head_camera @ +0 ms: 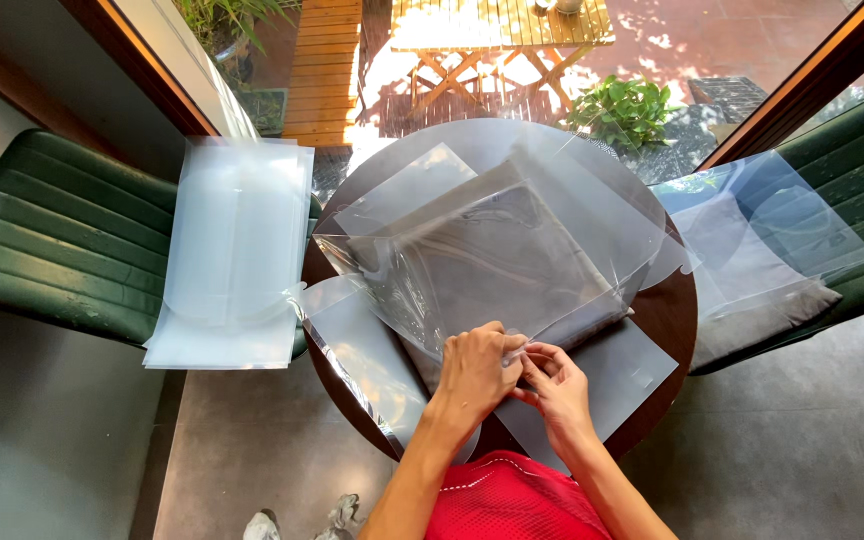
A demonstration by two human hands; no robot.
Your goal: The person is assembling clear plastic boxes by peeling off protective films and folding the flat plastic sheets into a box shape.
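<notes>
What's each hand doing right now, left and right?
Left hand: closed, pinching the near edge of the clear plastic bag.
Right hand: fingers curled, pinching the same bag edge.

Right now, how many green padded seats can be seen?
2: one green padded seat left of the round dark table, another at right, each partly hidden under clear plastic sheets.

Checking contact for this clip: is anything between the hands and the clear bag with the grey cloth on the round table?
Nothing visible. The left hand and right hand are both already on the near edge of the clear bag, fingers pinching the plastic. Loose clear sheets lie under and beside it, not over the hands.
</notes>
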